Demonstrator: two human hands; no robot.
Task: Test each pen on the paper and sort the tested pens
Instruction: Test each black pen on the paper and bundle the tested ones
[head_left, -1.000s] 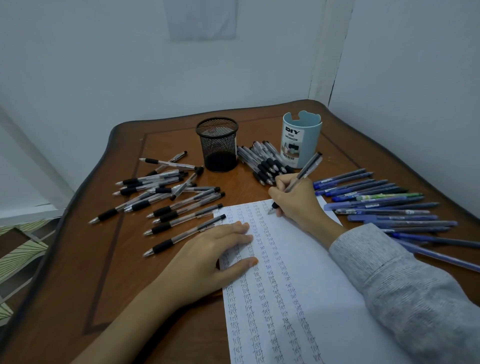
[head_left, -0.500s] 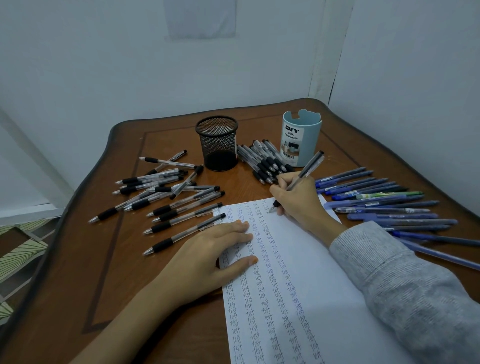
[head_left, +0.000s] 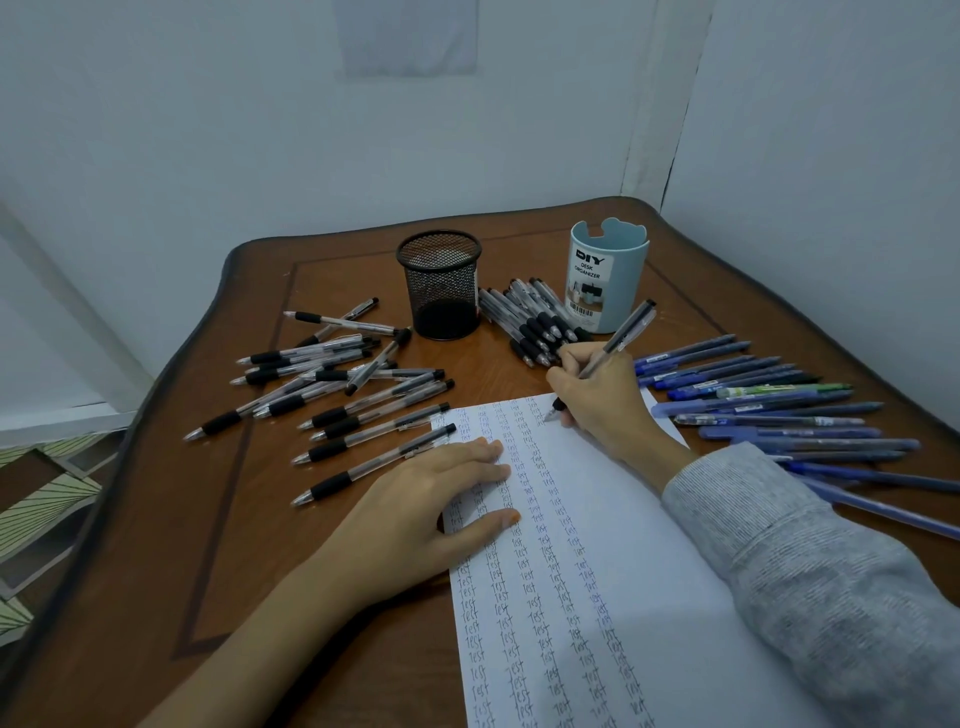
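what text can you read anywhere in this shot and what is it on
"DIY": label on the light blue cup.
"DESK ORGANIZER": same label, beneath it.
"test": handwritten repeatedly in columns on the paper.
Barcode digits on the cup's label: too small to read.
Print on the blue pens: too blurred to read.
The pen gripped by the right hand: no print legible.

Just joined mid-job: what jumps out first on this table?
The right hand grips a clear pen, tip at the top of a paper filled with columns of "test". The left hand lies flat on the paper's left edge; black-grip pens sprawl to its left, blue pens fan out on the right.
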